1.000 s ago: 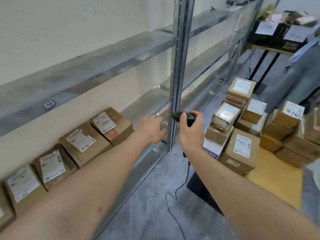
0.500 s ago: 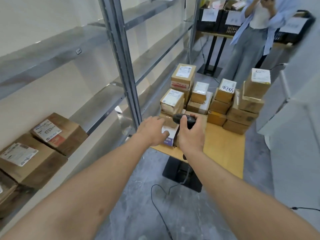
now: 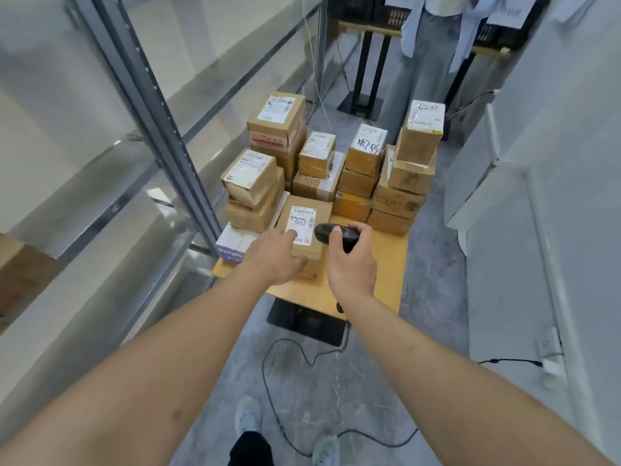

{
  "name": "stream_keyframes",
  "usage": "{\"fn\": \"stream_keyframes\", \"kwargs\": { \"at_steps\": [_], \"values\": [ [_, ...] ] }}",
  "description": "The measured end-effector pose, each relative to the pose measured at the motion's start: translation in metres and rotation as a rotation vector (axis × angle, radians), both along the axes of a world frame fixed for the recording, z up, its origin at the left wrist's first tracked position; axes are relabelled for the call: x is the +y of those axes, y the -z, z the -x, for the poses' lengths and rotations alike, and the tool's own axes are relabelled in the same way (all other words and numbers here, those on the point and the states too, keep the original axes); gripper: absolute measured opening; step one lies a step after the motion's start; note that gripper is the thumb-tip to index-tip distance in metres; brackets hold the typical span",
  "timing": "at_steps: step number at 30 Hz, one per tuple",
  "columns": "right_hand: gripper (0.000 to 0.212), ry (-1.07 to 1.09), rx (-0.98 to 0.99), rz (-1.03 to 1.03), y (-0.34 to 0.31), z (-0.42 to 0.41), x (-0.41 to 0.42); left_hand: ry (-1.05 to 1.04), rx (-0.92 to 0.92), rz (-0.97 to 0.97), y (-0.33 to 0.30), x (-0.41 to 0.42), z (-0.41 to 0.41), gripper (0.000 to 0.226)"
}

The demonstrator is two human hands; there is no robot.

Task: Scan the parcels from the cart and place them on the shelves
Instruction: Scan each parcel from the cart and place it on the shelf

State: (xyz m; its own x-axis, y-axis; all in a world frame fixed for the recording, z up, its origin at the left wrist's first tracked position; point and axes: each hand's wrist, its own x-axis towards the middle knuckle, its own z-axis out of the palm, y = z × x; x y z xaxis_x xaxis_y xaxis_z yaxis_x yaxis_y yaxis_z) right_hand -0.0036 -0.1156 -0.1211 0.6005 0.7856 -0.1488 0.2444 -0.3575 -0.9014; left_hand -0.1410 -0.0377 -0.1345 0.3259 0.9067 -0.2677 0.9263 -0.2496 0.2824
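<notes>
- Light is bright, even and diffuse; its source cannot be seen.
- Shadows are soft: a faint one lies under the cart and between the parcels.
- Pale glare washes the shelves on the left.
- The wide lens bends the upright post and stretches the near forearms at the lower corners.
- The left edge is smeared; labels on the far parcels are too soft to read.
</notes>
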Motion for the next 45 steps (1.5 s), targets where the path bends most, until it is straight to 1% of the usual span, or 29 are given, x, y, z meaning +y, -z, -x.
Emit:
{"fn": "stream_keyframes", "kwargs": {
  "at_steps": [7,13,19,20,24,26,33,45],
  "values": [
    [0.03,0.071,0.0,0.064,0.032,-0.022,0.034,-0.009,0.0,0.068,0.037,0.035,-0.026,0.074],
    [0.033,0.145,0.005,0.14,0.063,-0.027,0.065,0.007,0.021,0.064,0.074,0.074,-0.032,0.086],
    [0.032,0.183,0.033,0.188,0.091,-0.027,0.082,-0.043,0.045,0.132,0.104,0.09,-0.038,0.088],
    [0.032,0.184,0.036,0.196,0.095,-0.027,0.083,-0.045,0.064,0.127,0.108,0.091,-0.041,0.092],
    [0.032,0.185,0.049,0.222,0.109,-0.029,0.08,-0.069,0.141,0.093,0.124,0.094,-0.051,0.122],
    [0.031,0.189,0.053,0.222,0.113,-0.031,0.076,-0.097,0.166,0.079,0.13,0.092,-0.052,0.13],
    [0.032,0.192,0.04,0.221,0.111,-0.043,0.068,-0.094,0.201,0.127,0.125,0.081,-0.056,0.141],
    [0.03,0.145,0.071,0.192,0.104,-0.032,0.032,-0.14,0.182,0.232,0.112,0.022,-0.043,0.149]
  ]
}}
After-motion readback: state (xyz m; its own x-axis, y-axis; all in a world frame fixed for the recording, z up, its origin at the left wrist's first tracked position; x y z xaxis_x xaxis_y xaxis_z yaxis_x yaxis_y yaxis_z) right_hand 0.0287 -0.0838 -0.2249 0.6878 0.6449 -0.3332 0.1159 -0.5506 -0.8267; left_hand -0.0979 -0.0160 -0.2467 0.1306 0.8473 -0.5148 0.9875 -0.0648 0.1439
